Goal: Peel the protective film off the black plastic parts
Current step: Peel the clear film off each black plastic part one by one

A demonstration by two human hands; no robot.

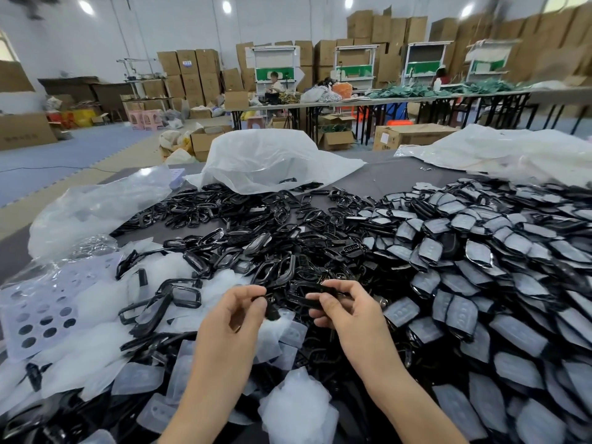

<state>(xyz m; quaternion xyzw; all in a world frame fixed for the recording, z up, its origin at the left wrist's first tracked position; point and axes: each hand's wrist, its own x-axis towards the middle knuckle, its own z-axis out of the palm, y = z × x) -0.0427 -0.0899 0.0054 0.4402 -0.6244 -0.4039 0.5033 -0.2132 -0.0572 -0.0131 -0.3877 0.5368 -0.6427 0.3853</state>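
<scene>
Clear bag point(266, 161) at the far side of the tabletop point(400, 177), frames point(198, 206) spilling from its mouth (inside not visible). Part point(304, 298) is pinched by right hand point(347, 312). Left hand point(235, 315), just beside, pinches a black bit point(271, 314). Filmed pile point(480, 267) to the right.

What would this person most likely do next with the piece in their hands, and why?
Probably drop it onto the heap of bare black frames just ahead. The black part pinched between the left hand and right hand shows no pale film that I can see, so it looks peeled already, though fingers hide some of it.
</scene>
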